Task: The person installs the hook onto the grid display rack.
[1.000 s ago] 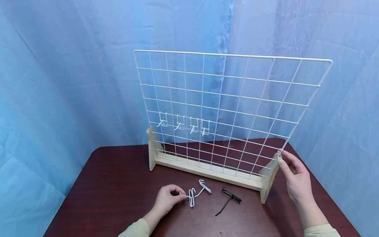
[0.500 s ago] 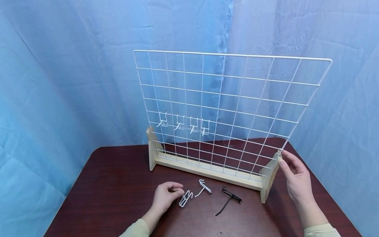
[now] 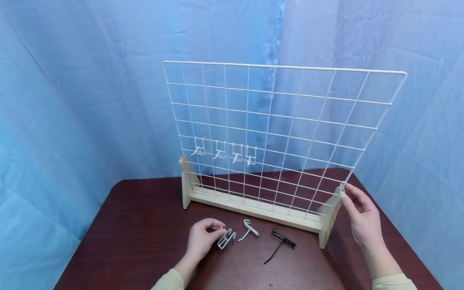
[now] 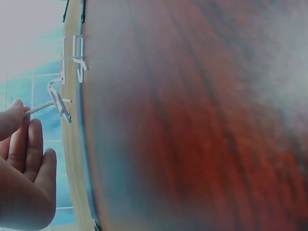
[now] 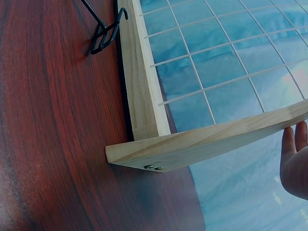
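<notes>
Between the thumb and fingertips of my left hand (image 3: 204,239) is a white wire hook (image 3: 224,241), pinched by its prong just above the table. The left wrist view shows this white wire hook (image 4: 58,103) with its bent double-wire end pointing away from the fingers. My right hand (image 3: 367,219) grips the top of the wooden side support (image 3: 330,215) at the right edge of the white wire grid panel (image 3: 269,115). In the right wrist view only some fingers (image 5: 288,142) show against the support. Several white hooks (image 3: 237,155) hang in a row on the grid's left half.
Another white hook (image 3: 252,229) and a black hook (image 3: 284,239) lie on the dark red table (image 3: 145,225) before the stand. A wooden base bar (image 3: 253,204) joins both side supports. Blue curtains (image 3: 108,80) enclose the table behind and at both sides.
My left hand has moved slightly left and away from me, drawing its white hook away from the other one and turning it to a slant. The right hand stays on the stand.
</notes>
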Demonstrator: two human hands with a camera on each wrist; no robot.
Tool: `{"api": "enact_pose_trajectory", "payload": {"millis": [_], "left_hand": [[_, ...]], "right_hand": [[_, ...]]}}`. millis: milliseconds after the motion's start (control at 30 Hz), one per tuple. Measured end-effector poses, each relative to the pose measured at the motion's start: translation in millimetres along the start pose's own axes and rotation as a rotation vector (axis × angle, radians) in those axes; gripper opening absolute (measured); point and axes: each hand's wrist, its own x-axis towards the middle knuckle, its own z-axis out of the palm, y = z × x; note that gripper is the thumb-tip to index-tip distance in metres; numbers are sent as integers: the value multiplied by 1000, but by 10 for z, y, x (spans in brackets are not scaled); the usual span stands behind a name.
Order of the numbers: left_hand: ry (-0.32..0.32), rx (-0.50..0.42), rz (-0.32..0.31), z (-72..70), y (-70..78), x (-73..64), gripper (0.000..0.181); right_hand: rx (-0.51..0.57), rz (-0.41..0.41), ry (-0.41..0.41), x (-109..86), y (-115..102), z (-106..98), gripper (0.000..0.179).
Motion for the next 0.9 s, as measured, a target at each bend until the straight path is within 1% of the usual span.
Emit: {"api": "enact_pose_trajectory", "payload": {"millis": [133,300,533,767,900], "left_hand": [[11,-39,-2,30,76,8,14],[2,-71,6,73,171,14,13],[3,-19,32,128,286,45,12],[28,-10,66,181,448,106,12],[28,3,79,216,539,141,11]], "right_hand": [[-7,2,-1,1,0,0,36],[-5,0,-2,1,7,-3,36],[5,-3,-2,2,9,-2,36],[1,2,-3,7,8,-1,36],[4,1,-6,8,12,-6,36]]}}
